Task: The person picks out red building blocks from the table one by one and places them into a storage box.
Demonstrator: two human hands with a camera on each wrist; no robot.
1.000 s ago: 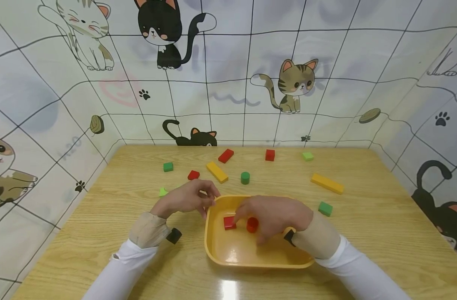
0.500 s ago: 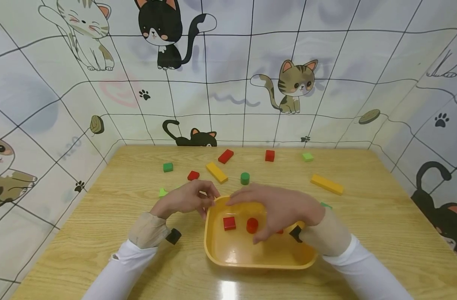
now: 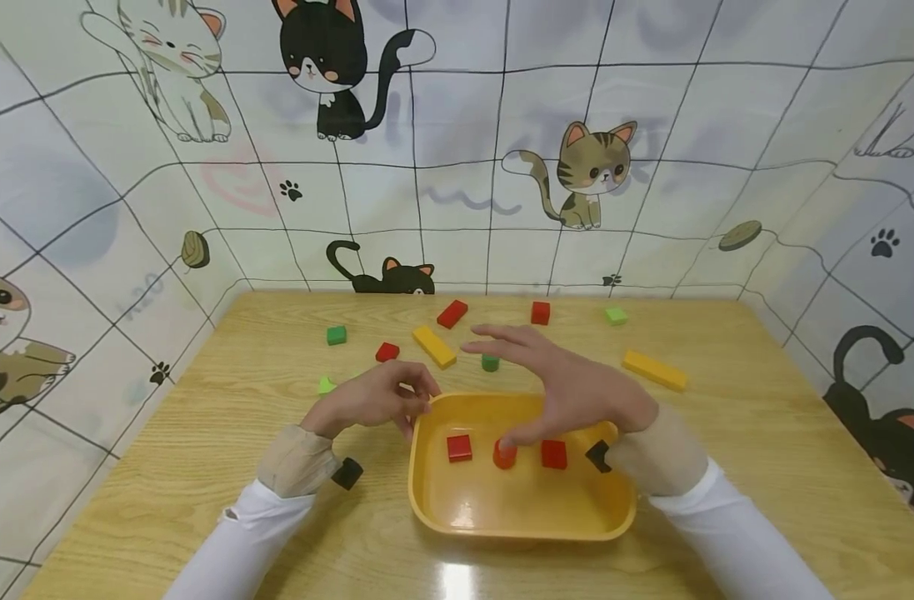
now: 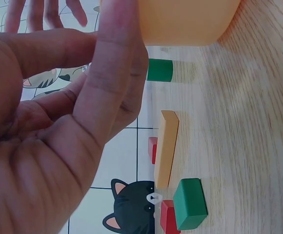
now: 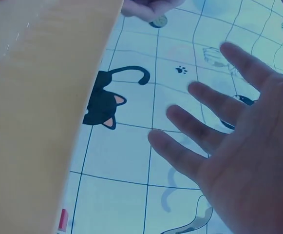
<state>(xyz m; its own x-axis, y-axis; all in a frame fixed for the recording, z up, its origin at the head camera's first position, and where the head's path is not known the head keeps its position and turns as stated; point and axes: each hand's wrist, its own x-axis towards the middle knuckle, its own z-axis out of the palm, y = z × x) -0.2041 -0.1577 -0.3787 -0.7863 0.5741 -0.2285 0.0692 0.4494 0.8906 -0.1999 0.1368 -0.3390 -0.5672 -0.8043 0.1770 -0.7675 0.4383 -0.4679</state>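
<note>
A yellow plastic tub point(image 3: 516, 527) stands near the middle of the table. My left hand point(image 3: 372, 396) pinches its upper left rim, and in the left wrist view the left hand point(image 4: 78, 97) shows thumb and fingers at the tub wall. Inside lie a red square block point(image 3: 460, 448), a red cylinder point(image 3: 504, 458) and another red block point(image 3: 554, 455). Over the tub's far rim hovers my right hand point(image 3: 576, 379), fingers spread and holding nothing; the right wrist view shows its spread fingers point(image 5: 199, 141). Just past those fingertips, a green cylinder point(image 3: 490, 363) is partly hidden.
Behind the tub lie a yellow bar point(image 3: 434, 347), a red bar point(image 3: 452, 314), a red cube point(image 3: 541, 312) and a small red block point(image 3: 387, 352). Green blocks include one at left point(image 3: 337, 335). Another yellow bar point(image 3: 655, 370) and a light-green block point(image 3: 616, 316) lie right.
My right hand has risen out of the tub and moved toward the back, its fingers spreading. A red block on the tub's right side has come into view. The left hand stays at the rim.
</note>
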